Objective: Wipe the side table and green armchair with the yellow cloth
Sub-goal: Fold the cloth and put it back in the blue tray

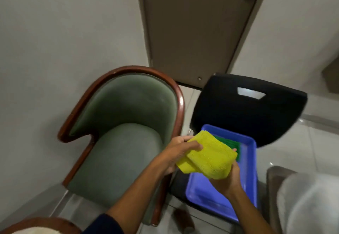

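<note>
The folded yellow cloth (211, 155) is held in the air between both hands, above the near-left part of a blue tray (251, 162). My left hand (176, 153) grips its left edge with the thumb on top. My right hand (227, 178) holds it from below at the right corner. The green armchair (121, 142), with a dark red wooden frame, stands just left of the hands, its seat bare. No side table can be made out with certainty.
The blue tray rests on a black plastic chair (245, 105) and holds a green cloth (231, 143), partly hidden by the yellow one. A brown door (194, 22) stands behind. Grey upholstery (308, 202) fills the lower right; another wooden-rimmed chair edge (36, 224) is at the bottom left.
</note>
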{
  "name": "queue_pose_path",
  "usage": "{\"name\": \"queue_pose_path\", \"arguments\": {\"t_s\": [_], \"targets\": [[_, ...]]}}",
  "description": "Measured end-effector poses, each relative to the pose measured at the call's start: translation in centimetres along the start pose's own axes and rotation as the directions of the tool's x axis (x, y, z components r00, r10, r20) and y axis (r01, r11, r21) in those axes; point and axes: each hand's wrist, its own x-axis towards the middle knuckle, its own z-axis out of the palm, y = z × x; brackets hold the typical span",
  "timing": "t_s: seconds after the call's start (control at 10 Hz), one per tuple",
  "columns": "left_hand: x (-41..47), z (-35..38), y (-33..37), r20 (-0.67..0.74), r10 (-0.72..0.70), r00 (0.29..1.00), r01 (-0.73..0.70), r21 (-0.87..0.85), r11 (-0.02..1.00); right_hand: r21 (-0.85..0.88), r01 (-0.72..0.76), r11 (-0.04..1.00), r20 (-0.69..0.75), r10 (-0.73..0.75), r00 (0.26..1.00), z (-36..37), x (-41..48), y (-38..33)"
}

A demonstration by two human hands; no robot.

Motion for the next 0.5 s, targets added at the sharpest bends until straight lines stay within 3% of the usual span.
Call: {"name": "queue_pose_path", "arguments": {"t_s": [0.1, 0.2, 0.3, 0.4, 0.5], "targets": [[3.6, 3.0, -2.7, -0.158, -0.024, 0.987, 0.044, 0.121, 0.992, -0.074, -0.013, 0.997, -0.097, 0.006, 0.995, -5.6, -1.8, -3.6], [5.7, 4.3, -5.4, -0.225, -0.026, 0.974, 0.073, 0.204, 0.976, -0.178, -0.055, 0.983, -0.182, 0.022, 0.983, -9.2, -2.7, -4.8], [8.6, 6.4, -10.4, -0.203, -0.07, 0.977, 0.144, 0.378, 0.915, -0.484, -0.178, 0.857, -0.404, -0.038, 0.914, -13.5, -2.3, -4.8], [9.1, 7.0, -13.4, -0.166, -0.08, 0.983, 0.17, 0.645, 0.745, -0.651, -0.397, 0.647, -0.581, -0.089, 0.809, -17.1, -1.5, -3.8], [8.4, 6.3, -13.1, -0.148, 0.084, 0.985, 0.081, 0.84, 0.536, -0.755, -0.531, 0.385, -0.636, -0.235, 0.735, -17.7, -1.7, -4.0]]}}
